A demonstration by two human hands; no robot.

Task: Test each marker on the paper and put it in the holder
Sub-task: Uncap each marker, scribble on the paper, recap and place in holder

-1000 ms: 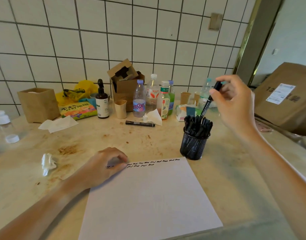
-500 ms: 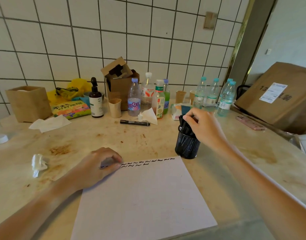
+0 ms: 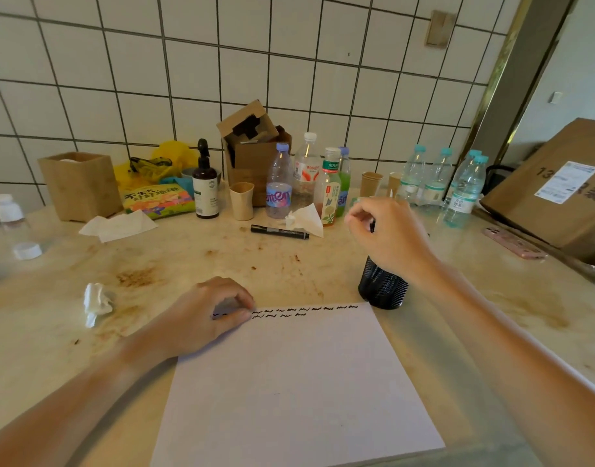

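A white sheet of paper [image 3: 306, 382] lies in front of me, with two rows of black squiggles [image 3: 306, 310] along its top edge. My left hand [image 3: 202, 318] rests on the sheet's top left corner, its curled fingertips pressing the paper down. A black mesh holder [image 3: 383, 288] stands just beyond the sheet's top right corner. My right hand [image 3: 390, 234] hovers over the holder's mouth and hides the markers in it. Its fingers are curled round a black marker [image 3: 372, 226], of which only a sliver shows. One more black marker [image 3: 279, 231] lies loose farther back on the table.
Several bottles [image 3: 279, 183], paper cups [image 3: 241, 200], a pump bottle [image 3: 205, 187] and an open cardboard box [image 3: 252, 146] line the tiled wall. A wooden box [image 3: 80, 185] stands left, a crumpled tissue [image 3: 97, 303] lies near my left hand. A pink phone [image 3: 515, 244] and a carton [image 3: 558, 187] are right.
My right hand brought a marker down from above into the holder and now sits over the holder's mouth. My left hand has stayed on the paper. The camera has shifted slightly.
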